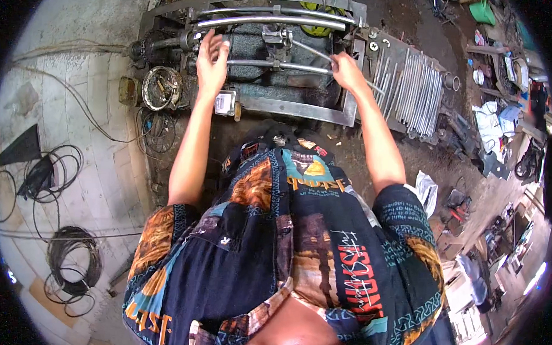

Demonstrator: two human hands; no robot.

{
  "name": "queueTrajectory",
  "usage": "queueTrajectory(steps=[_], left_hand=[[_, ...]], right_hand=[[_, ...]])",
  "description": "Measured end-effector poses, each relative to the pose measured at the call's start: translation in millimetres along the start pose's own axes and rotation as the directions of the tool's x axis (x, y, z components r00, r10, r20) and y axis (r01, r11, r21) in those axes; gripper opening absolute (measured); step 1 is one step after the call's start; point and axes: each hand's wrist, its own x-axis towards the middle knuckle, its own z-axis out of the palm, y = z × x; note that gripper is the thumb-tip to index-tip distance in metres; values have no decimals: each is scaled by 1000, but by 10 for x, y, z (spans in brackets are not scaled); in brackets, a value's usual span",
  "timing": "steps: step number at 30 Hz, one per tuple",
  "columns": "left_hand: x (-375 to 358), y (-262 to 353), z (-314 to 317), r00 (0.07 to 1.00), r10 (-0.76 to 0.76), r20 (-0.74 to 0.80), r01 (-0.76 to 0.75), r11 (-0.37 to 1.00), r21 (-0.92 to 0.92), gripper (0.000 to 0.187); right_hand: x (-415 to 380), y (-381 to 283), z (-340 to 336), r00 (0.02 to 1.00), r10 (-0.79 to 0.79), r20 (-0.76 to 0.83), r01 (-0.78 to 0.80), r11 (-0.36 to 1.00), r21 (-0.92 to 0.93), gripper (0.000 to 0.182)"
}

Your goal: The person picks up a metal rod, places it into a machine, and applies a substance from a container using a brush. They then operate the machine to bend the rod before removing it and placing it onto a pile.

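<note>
My left hand (212, 62) is raised at the left end of a metal machine frame (296, 108), beside its rotating-head part (188, 40). Its fingers are apart and nothing shows in them. My right hand (346, 73) is closed on a thin metal rod (313, 50), which slants from the sliding carriage (277, 36) down to the right past my hand. Two long polished guide bars (251, 21) run across the far side of the frame, with another bar (246, 63) nearer to me. Just below my left hand sits a small switch box (225, 102).
Many thin metal rods (418, 92) lie side by side on a plate at the right. A round tin (161, 88) stands left of the frame. Coiled cable (73, 260) lies on the floor at left. Plastic bags (489, 128) and assorted scrap clutter the right side.
</note>
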Motion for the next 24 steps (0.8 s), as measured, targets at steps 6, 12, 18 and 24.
queueTrajectory(steps=[6, 12, 18, 24], left_hand=[[753, 48, -359, 914, 273, 302, -393, 781, 485, 55], [1109, -232, -285, 870, 223, 439, -466, 660, 589, 59], [1083, -368, -332, 862, 116, 494, -482, 493, 724, 50], [1114, -474, -402, 828, 114, 549, -499, 596, 629, 38]], right_hand=[[536, -247, 603, 1000, 12, 9, -12, 1000, -28, 33], [781, -149, 699, 993, 28, 115, -15, 994, -112, 37], [910, 37, 736, 987, -29, 157, 50, 989, -136, 43], [1094, 0, 881, 983, -85, 163, 76, 995, 58, 43]])
